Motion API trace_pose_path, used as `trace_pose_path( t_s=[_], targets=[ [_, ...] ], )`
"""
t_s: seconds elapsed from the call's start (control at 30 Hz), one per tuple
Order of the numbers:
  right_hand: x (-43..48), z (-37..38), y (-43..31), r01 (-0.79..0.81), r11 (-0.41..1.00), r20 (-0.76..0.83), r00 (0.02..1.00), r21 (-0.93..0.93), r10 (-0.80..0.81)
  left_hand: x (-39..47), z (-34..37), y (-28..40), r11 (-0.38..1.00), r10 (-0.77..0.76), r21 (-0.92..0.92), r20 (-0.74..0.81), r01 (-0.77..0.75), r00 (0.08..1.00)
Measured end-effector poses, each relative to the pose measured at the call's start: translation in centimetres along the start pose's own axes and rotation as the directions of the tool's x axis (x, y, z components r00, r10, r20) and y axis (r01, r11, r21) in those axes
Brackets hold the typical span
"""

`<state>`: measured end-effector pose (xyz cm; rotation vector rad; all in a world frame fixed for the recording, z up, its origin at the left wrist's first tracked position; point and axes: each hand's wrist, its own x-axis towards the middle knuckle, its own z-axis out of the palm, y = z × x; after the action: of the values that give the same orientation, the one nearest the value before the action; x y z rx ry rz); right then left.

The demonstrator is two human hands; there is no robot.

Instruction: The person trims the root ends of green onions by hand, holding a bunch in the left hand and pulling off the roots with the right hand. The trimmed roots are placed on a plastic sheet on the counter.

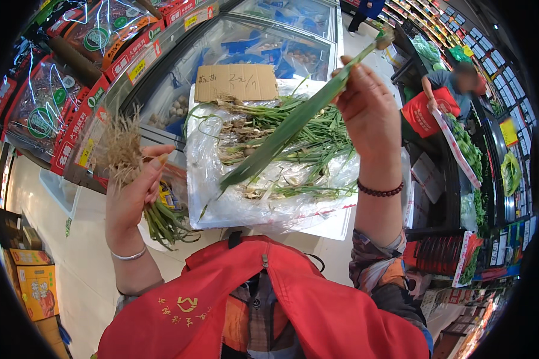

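My left hand [134, 193] grips a bunch of garlic sprouts [125, 155], dry roots up and green leaves hanging below the fist. In my right hand [368, 103], raised over the right side of the foam tray [196, 208], one long green stalk [292, 123] is pinched near its root end. Its broad leaves slant down to the left across the tray. More garlic sprouts [316, 134] lie loose on crumpled clear plastic film [211, 179] in the tray. A handwritten cardboard sign [236, 83] stands at the tray's far edge.
Glass-topped freezers [269, 40] stand behind the tray. To the left are shelves of packaged goods [83, 96]; cartons [37, 289] sit lower left. A person in a red vest [431, 112] is beside the vegetable shelves [467, 148] at right. Another person [364, 13] is farther back.
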<state>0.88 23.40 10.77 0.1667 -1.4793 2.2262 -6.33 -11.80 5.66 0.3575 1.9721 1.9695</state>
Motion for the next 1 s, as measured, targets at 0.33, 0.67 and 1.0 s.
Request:
trace_pose_path(
  t_s=[0.33,0.67,1.0],
  targets=[
    [-7.1,2.1,7.9,-0.340,0.927,0.042,0.940,0.157,0.337,2.0,7.3,-0.5,0.978,0.117,0.112,0.399,-0.174,0.910],
    [-10.4,2.3,10.6,-0.039,0.890,-0.013,0.999,-0.453,0.037,2.0,9.3,-1.9,0.989,-0.144,0.045,0.426,0.138,0.893],
    [-10.5,0.8,10.7,-0.163,0.919,-0.197,0.976,-0.360,0.096,2.0,8.5,-3.7,0.955,-0.274,0.006,0.414,0.298,0.868]
  ],
)
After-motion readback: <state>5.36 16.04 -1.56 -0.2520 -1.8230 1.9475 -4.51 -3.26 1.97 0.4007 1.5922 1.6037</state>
